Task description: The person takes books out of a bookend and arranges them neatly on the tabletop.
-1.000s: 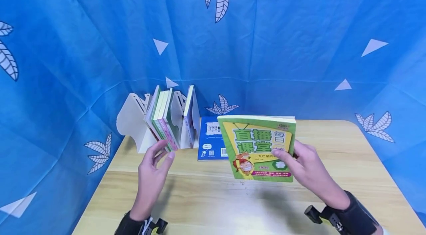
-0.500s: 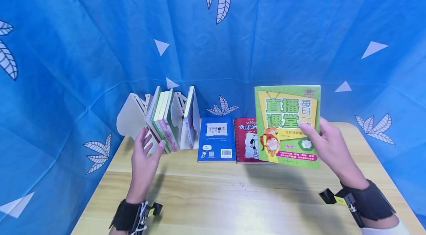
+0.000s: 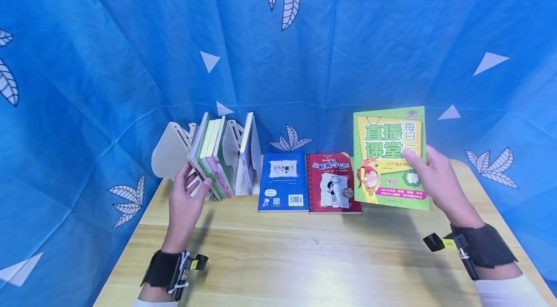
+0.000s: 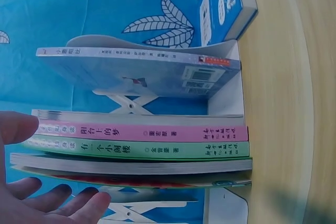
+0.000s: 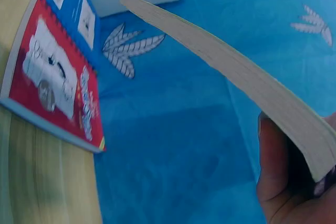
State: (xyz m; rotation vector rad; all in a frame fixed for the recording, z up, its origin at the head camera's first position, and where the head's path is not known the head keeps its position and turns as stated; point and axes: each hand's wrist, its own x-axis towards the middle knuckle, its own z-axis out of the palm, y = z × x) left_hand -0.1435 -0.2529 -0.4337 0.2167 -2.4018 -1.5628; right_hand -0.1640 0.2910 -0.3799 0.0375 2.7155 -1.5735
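Note:
My right hand (image 3: 446, 183) holds a green-and-yellow paperback book (image 3: 389, 140) upright above the table, thumb on its front cover. Only the page edge of this paperback (image 5: 236, 72) faces the right wrist camera. My left hand (image 3: 184, 205) is at a leaning group of books (image 3: 213, 145) in a white expandable book rack (image 3: 168, 152). There a pink-spined book (image 4: 191, 134) stands beside a green-spined book (image 4: 191, 149). The left thumb is near the spines and the fingers (image 4: 84, 203) spread along the group's outer side; contact cannot be told.
A blue book (image 3: 283, 188) lies beside a red book (image 3: 317, 196) at the back of the wooden table (image 3: 278, 258). One thin book (image 4: 139, 74) stands in the rack's right section. A blue patterned curtain (image 3: 370, 55) hangs behind the table.
My right hand has carried the green-and-yellow paperback to the right and up, turning its cover to the camera and uncovering the red book. My left hand has shifted left along the racked books.

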